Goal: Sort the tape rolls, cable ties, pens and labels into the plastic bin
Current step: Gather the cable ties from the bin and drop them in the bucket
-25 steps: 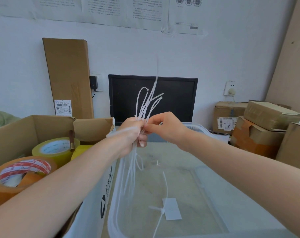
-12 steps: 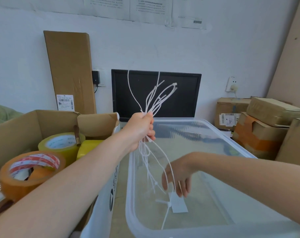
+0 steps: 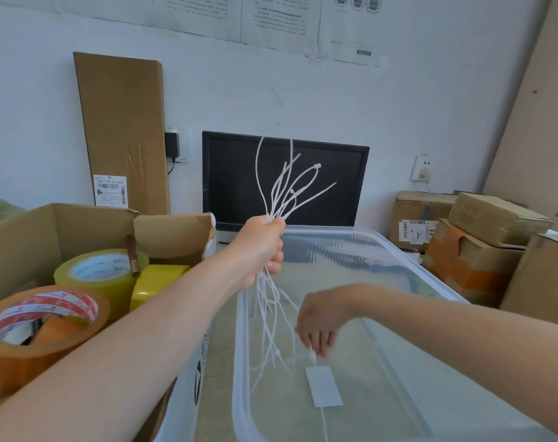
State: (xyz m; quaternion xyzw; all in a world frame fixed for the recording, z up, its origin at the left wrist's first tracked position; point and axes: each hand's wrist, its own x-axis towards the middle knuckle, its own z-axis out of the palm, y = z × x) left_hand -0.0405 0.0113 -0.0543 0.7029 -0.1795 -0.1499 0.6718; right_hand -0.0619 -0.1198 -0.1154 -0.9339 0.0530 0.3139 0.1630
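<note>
The left hand [image 3: 258, 247], arm outstretched, fists a bundle of white cable ties [image 3: 284, 189] upright over the left rim of the clear plastic bin [image 3: 239, 346]. The right hand [image 3: 319, 323] hangs fingers-down inside, at a tagged tie [image 3: 324, 386]; whether it pinches is unclear.

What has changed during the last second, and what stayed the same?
The right hand left the bundle of cable ties and moved down into the plastic bin; its fingers now reach the tagged tie lying there, but a pinch is unclear. The left hand still grips the bundle above the bin. The tape rolls stay in the cardboard box.
</note>
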